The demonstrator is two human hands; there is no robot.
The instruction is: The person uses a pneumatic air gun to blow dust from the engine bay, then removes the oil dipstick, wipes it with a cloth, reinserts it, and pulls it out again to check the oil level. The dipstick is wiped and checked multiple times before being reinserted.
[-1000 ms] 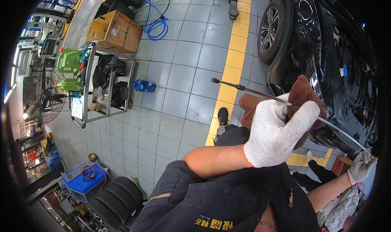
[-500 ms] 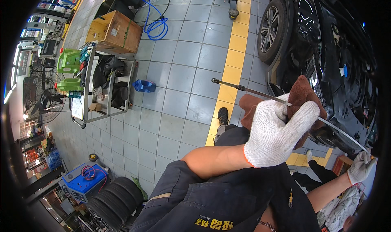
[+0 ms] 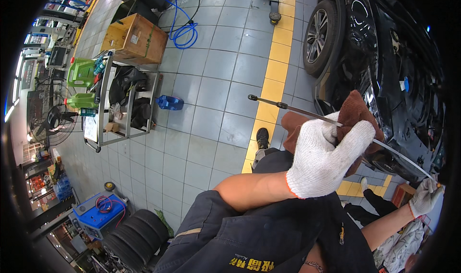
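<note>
Wearing a white knit glove, my left hand [image 3: 319,155] is closed round a folded brown cloth [image 3: 357,111]. The cloth wraps a long thin rod [image 3: 309,113], which slants from upper left to lower right. Black fittings show at the rod's left end; the rest is grey and narrow. At the far right my gloved right hand [image 3: 426,198] pinches the rod's other end, where a small orange piece shows by the fingers. Whether the cloth presses on the rod all the way round is hidden by the left hand.
A black car [image 3: 384,71] with a front wheel [image 3: 321,38] stands at the right. On the left are a metal cart [image 3: 129,102], a wooden box [image 3: 139,38], a blue jug [image 3: 170,102], a blue hose [image 3: 185,35] and stacked tires [image 3: 139,237]. Another person's legs [image 3: 377,201] show beyond my right arm.
My left hand, the cloth and the rod's black end have shifted very slightly left. Both hands keep their hold.
</note>
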